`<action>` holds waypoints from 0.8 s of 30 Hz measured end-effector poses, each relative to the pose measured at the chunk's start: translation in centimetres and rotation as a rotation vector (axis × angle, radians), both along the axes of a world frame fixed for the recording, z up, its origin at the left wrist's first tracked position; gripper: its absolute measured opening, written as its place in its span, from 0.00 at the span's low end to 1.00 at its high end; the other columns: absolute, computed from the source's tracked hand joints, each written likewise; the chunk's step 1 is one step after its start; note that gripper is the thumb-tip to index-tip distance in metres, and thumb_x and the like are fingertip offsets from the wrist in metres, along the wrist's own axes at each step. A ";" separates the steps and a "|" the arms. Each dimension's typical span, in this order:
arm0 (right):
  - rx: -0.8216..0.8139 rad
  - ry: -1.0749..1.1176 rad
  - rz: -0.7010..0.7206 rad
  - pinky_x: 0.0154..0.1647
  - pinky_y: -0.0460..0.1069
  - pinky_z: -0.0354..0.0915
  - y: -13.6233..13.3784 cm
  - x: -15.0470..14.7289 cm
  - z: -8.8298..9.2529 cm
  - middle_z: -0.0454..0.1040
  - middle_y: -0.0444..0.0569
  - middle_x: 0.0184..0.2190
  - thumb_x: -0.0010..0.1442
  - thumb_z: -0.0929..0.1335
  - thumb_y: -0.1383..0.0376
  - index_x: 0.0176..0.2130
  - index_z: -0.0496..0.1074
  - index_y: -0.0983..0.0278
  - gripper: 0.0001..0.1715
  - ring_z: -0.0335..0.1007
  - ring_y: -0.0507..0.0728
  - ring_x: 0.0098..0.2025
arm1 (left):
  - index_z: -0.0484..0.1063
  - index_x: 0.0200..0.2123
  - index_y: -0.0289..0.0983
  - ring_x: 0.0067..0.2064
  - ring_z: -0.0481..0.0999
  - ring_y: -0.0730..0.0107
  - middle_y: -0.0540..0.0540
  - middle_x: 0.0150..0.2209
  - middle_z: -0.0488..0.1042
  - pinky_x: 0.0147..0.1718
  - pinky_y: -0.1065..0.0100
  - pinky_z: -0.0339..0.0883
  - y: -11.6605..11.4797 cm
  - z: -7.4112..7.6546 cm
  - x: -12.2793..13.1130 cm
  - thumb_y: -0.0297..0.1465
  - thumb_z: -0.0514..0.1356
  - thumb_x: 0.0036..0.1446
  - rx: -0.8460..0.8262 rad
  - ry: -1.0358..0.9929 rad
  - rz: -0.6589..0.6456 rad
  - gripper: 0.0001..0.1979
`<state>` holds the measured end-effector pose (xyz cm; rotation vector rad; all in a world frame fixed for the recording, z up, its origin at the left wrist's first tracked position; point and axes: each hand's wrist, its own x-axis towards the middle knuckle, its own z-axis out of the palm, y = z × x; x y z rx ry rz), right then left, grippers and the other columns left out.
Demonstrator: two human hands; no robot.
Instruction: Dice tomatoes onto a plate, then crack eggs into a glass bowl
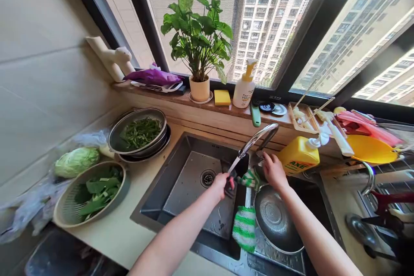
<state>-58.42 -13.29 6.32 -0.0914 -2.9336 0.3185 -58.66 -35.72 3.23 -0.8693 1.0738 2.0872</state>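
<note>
Tiled wall (42, 73) fills the left side, with a pale cabbage (76, 162) lying on crumpled plastic beside a round basket (64, 211) of leafy greens on the counter (106, 241). Further right, a stack of steel bowls (129, 114) holds chopped green stems (140, 133). Behind them, a wooden windowsill (181, 98) carries a potted plant (197, 30) and a yellow-topped pump bottle (243, 88).

The dark sink (152, 207) sits in front of the sill, and the left hand (221, 184) has a closed grip on a dark red object (230, 181) beside the spout of the arched faucet (255, 140). The hand hides most of that object, so its kind is hard to make out. The right hand (274, 170) is curled at the faucet's base, and whether its grip holds anything cannot be told. A green-and-white striped scrubber (244, 228) hangs at the sink's divider, just left of a steel strainer (274, 220). A yellow AXE bottle (299, 155) stands beyond, and a dish rack (388, 181) is cut off at the right edge
</note>
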 end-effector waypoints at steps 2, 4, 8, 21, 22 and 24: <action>-0.028 0.122 -0.021 0.56 0.56 0.57 -0.9 2.1 -0.9 0.62 0.61 0.54 0.60 0.59 0.68 0.56 0.64 0.68 0.25 0.58 0.63 0.56 | 0.67 0.33 0.35 0.16 0.62 0.78 0.54 0.19 0.66 0.20 0.73 0.62 -2.6 0.2 1.7 0.23 0.58 0.50 -0.149 0.103 -0.142 0.06; -0.104 0.097 0.023 0.56 0.54 0.57 -2.2 3.9 -2.4 0.63 0.58 0.54 0.60 0.59 0.68 0.54 0.66 0.66 0.23 0.60 0.62 0.55 | 0.69 0.36 0.38 0.19 0.66 0.74 0.54 0.21 0.66 0.26 0.69 0.66 -4.9 0.3 2.9 0.19 0.60 0.45 -0.298 0.222 -0.251 0.14; -0.241 -0.201 0.055 0.49 0.51 0.62 -4.4 5.4 -5.9 0.63 0.55 0.54 0.55 0.62 0.70 0.56 0.64 0.62 0.28 0.65 0.59 0.52 | 0.73 0.36 0.40 0.44 0.72 0.57 0.47 0.31 0.69 0.52 0.58 0.60 -7.3 0.5 3.3 0.13 0.60 0.37 -0.534 0.480 -0.363 0.23; -0.349 -0.123 0.052 0.39 0.47 0.60 -10.5 4.2 -0.8 0.70 0.49 0.44 0.61 0.58 0.64 0.48 0.67 0.59 0.17 0.68 0.56 0.43 | 0.69 0.23 0.41 0.51 0.68 0.47 0.46 0.27 0.66 0.61 0.47 0.41 -9.0 0.8 1.5 0.18 0.60 0.45 -0.695 0.868 -0.501 0.10; -0.340 -0.154 0.100 0.40 0.47 0.60 -12.2 3.8 -0.9 0.71 0.50 0.45 0.61 0.58 0.64 0.49 0.66 0.59 0.18 0.68 0.55 0.44 | 0.68 0.22 0.41 0.50 0.68 0.47 0.46 0.27 0.66 0.61 0.47 0.41 -9.2 1.0 1.6 0.19 0.61 0.44 -0.697 0.875 -0.504 0.11; -0.299 -0.248 0.133 0.39 0.47 0.60 -15.0 2.7 -1.7 0.72 0.51 0.44 0.60 0.60 0.66 0.50 0.67 0.60 0.19 0.69 0.56 0.43 | 0.68 0.20 0.41 0.50 0.68 0.47 0.45 0.28 0.67 0.61 0.48 0.43 -9.7 1.6 1.7 0.19 0.61 0.44 -0.706 0.885 -0.508 0.11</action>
